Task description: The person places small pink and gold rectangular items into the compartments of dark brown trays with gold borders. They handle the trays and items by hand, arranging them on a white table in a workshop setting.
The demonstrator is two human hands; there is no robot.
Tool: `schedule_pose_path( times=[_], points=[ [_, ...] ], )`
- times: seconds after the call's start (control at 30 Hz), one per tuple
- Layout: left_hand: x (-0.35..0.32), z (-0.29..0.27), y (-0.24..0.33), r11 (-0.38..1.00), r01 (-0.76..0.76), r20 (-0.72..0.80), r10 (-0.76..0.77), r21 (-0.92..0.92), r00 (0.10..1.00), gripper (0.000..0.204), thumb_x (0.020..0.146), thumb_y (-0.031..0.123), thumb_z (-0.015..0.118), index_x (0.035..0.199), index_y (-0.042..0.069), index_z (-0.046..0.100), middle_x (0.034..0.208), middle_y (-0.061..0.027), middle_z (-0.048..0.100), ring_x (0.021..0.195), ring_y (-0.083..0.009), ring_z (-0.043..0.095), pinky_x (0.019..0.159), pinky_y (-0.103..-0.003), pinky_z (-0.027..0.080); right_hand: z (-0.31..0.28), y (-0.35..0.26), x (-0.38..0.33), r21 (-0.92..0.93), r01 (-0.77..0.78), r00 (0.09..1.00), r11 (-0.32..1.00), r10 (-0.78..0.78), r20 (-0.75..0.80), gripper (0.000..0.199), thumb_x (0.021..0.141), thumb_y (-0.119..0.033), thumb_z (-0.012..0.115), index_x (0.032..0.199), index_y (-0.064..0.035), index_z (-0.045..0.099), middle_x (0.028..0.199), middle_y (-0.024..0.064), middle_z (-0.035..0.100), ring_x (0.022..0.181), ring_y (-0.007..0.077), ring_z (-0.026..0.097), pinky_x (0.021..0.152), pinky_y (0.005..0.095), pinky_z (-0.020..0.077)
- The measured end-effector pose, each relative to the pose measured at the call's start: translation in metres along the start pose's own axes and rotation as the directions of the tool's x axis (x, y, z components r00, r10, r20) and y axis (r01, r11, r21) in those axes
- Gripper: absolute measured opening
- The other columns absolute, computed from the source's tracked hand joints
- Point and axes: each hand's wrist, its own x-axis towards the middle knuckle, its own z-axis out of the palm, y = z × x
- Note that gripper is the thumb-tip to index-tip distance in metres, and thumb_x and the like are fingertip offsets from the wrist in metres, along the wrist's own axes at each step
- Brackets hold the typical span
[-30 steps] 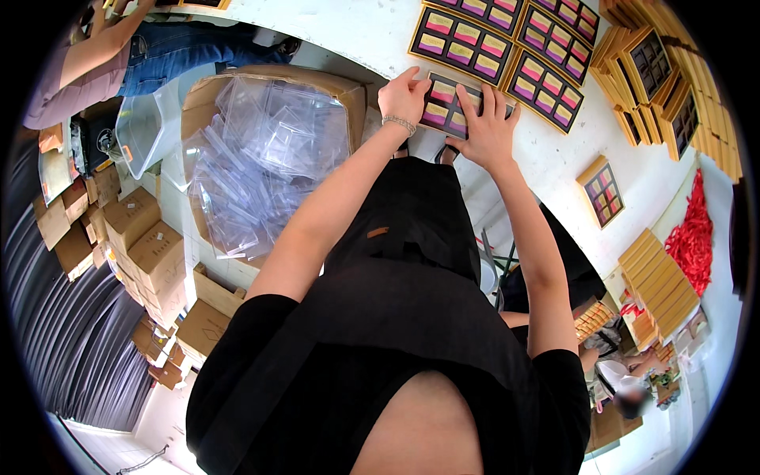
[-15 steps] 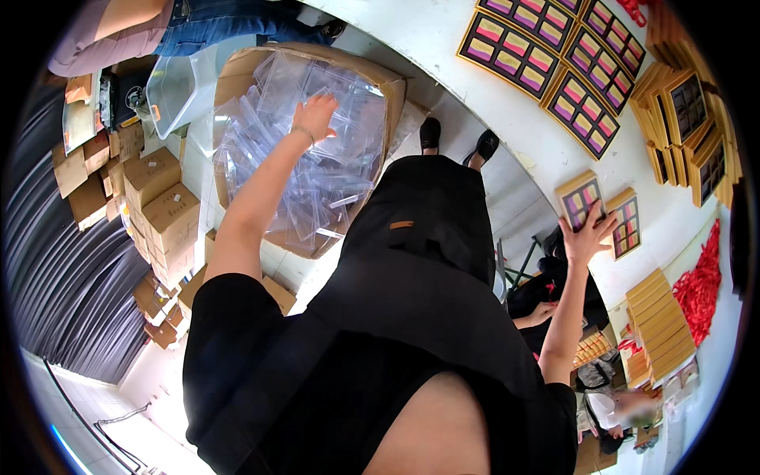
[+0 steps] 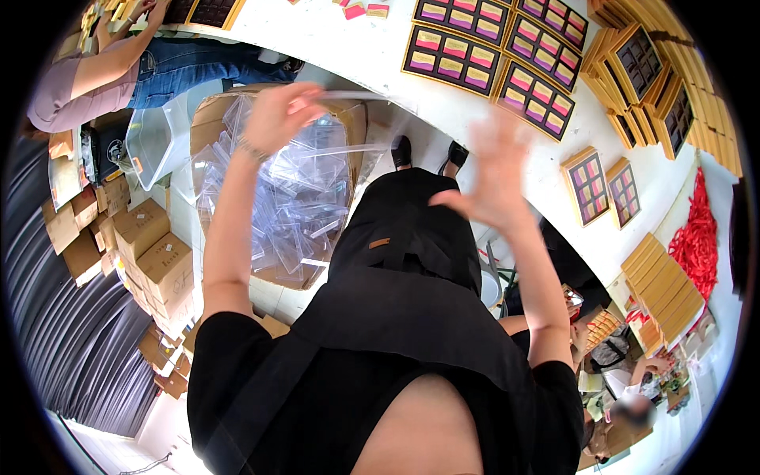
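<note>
My left hand [image 3: 273,119], a bracelet at its wrist, is closed on the edge of a clear plastic cover [image 3: 356,95]. The cover sticks out to the right, its rims blurred and its body hard to see. Below it stands a big cardboard box [image 3: 358,142] filled with similar clear plastic pieces [image 3: 289,206]. Smeared by motion, my right hand [image 3: 491,170] hovers near the table's edge with fingers spread and nothing in it. Two flat boxes [image 3: 586,186] with pink and purple pieces lie to its right; several open black trays [image 3: 451,57] of such pieces lie beyond it.
Stacked gold-edged boxes [image 3: 633,67] stand at the table's far right, with red ribbon [image 3: 697,226] and more gold boxes [image 3: 663,277] nearer. Cardboard cartons [image 3: 158,261] and a clear tub [image 3: 162,142] are at left. Other people work at far left and lower right.
My left hand has risen out of the cardboard box with a clear cover. The right hand has let go of the flat box and swung left, toward the middle.
</note>
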Motion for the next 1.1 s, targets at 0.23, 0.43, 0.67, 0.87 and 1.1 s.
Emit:
schedule_pose_path(
  times=[0.23, 0.43, 0.67, 0.87, 1.1],
  points=[
    [0.123, 0.051, 0.032, 0.897, 0.015, 0.304, 0.134, -0.441, 0.943, 0.034, 0.097, 0.023, 0.059, 0.123, 0.001, 0.060, 0.092, -0.0050, 0.066, 0.081, -0.0108, 0.062, 0.069, -0.025, 0.051, 0.025, 0.037, 0.076, -0.326, 0.014, 0.999, 0.945, 0.003, 0.053, 0.104, 0.057, -0.034, 0.087, 0.148, -0.0327, 0.035, 0.152, 0.0172, 0.027, 0.137, 0.0375, 0.031, 0.092, 0.0669, 0.0367],
    [0.186, 0.122, -0.027, 0.717, -0.030, -0.162, -0.116, -0.696, 0.980, 0.071, 0.101, 0.056, 0.037, 0.144, 0.000, 0.038, 0.142, -0.0110, 0.050, 0.129, -0.0203, 0.048, 0.101, -0.036, 0.042, 0.055, 0.120, 0.112, -0.335, 0.062, 0.998, 0.940, -0.050, 0.044, 0.112, 0.056, -0.046, 0.088, 0.150, -0.0332, 0.029, 0.145, 0.0189, 0.032, 0.135, 0.0377, 0.032, 0.095, 0.0686, 0.0353],
    [0.165, 0.153, -0.041, 0.787, -0.101, -0.192, -0.022, -0.609, 0.981, 0.073, 0.102, 0.053, 0.034, 0.145, -0.006, 0.034, 0.135, -0.0155, 0.057, 0.121, -0.0211, 0.056, 0.098, -0.031, 0.043, 0.064, 0.124, 0.112, -0.310, 0.101, 0.992, 0.945, -0.071, 0.106, 0.116, 0.055, -0.046, 0.088, 0.152, -0.0276, 0.027, 0.145, 0.0179, 0.033, 0.136, 0.0350, 0.032, 0.099, 0.0707, 0.0303],
    [0.146, 0.160, -0.049, 0.843, 0.047, -0.214, -0.189, -0.535, 0.958, 0.061, 0.101, 0.041, 0.047, 0.139, -0.007, 0.042, 0.123, -0.0136, 0.065, 0.108, -0.0181, 0.063, 0.083, -0.029, 0.052, 0.068, 0.113, 0.109, -0.374, 0.098, 0.985, 0.922, -0.036, 0.169, 0.113, 0.057, -0.047, 0.087, 0.151, -0.0259, 0.028, 0.145, 0.0169, 0.033, 0.136, 0.0338, 0.031, 0.100, 0.0708, 0.0291],
    [0.135, 0.172, -0.039, 0.864, 0.070, -0.360, -0.279, -0.498, 0.890, 0.048, 0.082, 0.023, 0.070, 0.121, -0.004, 0.061, 0.104, -0.0117, 0.073, 0.095, -0.0225, 0.070, 0.087, -0.033, 0.053, 0.073, 0.101, 0.103, -0.399, 0.081, 0.965, 0.914, 0.028, 0.259, 0.110, 0.060, -0.051, 0.084, 0.151, -0.0252, 0.027, 0.149, 0.0183, 0.031, 0.139, 0.0362, 0.028, 0.102, 0.0742, 0.0234]
  ],
)
